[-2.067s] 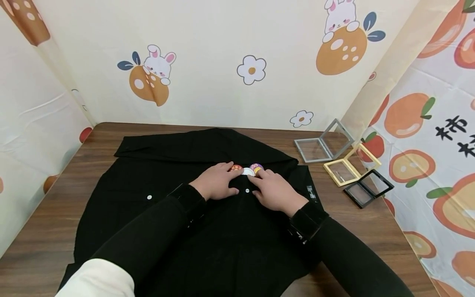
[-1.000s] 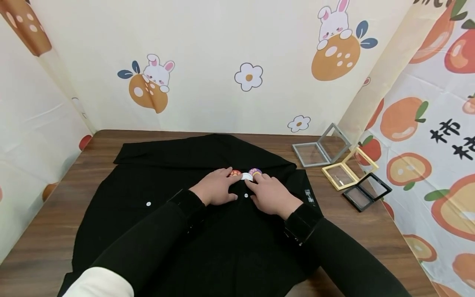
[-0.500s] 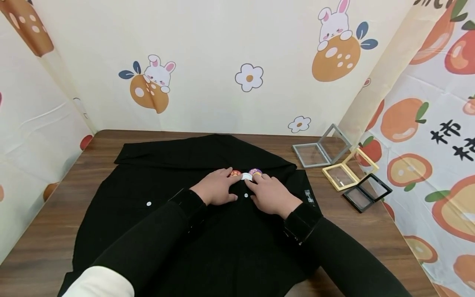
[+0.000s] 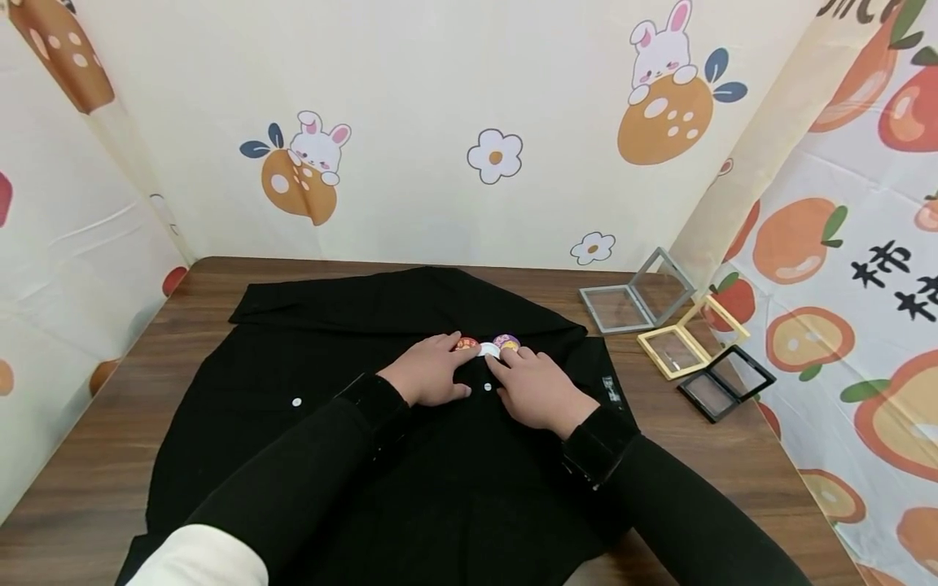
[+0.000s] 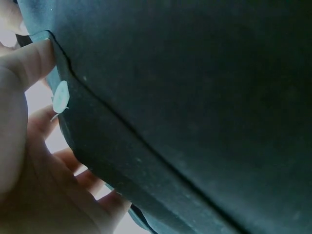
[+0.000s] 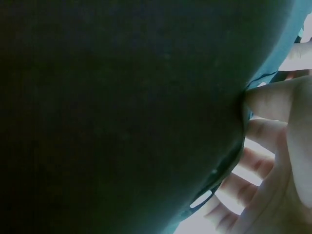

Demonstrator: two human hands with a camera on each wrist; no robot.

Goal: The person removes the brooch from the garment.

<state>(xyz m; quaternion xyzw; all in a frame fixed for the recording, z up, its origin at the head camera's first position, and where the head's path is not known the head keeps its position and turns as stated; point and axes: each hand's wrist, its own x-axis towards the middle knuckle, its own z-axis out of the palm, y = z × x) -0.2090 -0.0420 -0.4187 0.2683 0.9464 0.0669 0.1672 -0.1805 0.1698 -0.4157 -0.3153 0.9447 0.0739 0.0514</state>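
A black garment with small white buttons (image 4: 488,387) lies spread over the table. Near its upper middle sits a white round disc (image 4: 488,349), between a red patterned round piece (image 4: 466,343) and a purple-and-yellow one (image 4: 506,340). My left hand (image 4: 431,370) rests on the cloth, its index fingertip at the disc's left side. From the other side my right hand (image 4: 540,392) rests there too, index fingertip at the disc's front edge. Both sets of fingers are extended, partly covering the pieces. Dark sleeve fabric fills both wrist views, a pale button (image 5: 61,97) at the left cuff.
On the right of the wooden table (image 4: 703,472) stand three hinged clear-window frames, half open: a grey one (image 4: 648,297), a yellow one (image 4: 681,342) and a black one (image 4: 721,382). Printed fabric walls (image 4: 410,187) enclose the table's back and sides.
The head view has tilted slightly, so the table sits a little lower. Both hands stay by the disc; the right index fingertip has come slightly closer to the left one.
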